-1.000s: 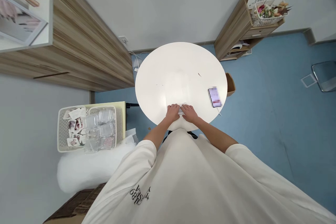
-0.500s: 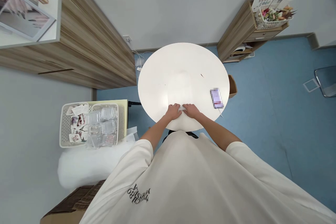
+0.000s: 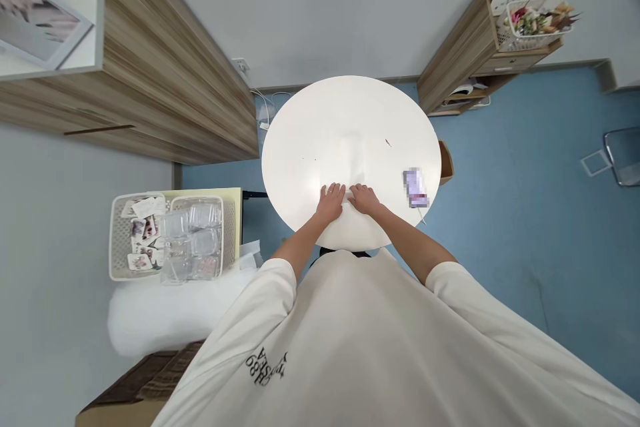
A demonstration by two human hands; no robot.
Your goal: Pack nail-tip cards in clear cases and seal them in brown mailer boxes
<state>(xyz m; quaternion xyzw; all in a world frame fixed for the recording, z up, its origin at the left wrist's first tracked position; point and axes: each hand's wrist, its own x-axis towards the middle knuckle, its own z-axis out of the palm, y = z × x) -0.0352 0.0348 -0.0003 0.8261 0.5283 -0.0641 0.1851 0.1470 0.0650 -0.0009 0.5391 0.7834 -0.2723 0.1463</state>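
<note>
On the round white table (image 3: 295,127), near its front edge, my left hand (image 3: 331,202) lies palm down with fingers stretched forward and slightly apart. Beside it, my right hand (image 3: 365,199) rests the same way, its thumb pointing toward the left hand. A pale strip, like the edge of a thin white sheet (image 3: 349,195), shows between the two thumbs. Its outline blends into the tabletop, so its full shape and what lies under the fingers cannot be made out. To the right of my right hand is a blurred purple phone (image 3: 415,187) with a white cable.
White baskets (image 3: 115,240) of cards and clear plastic boxes (image 3: 205,240) stand at left, above a white plastic-wrapped roll (image 3: 165,317). A wooden cabinet (image 3: 185,80) rises at back left. At back right, a small cabinet (image 3: 460,60) holds a flower basket (image 3: 540,23).
Both hands have slid slightly forward on the table, away from my body, and their fingers look straighter. The pale thing between them moved forward too. The view has shifted a little.
</note>
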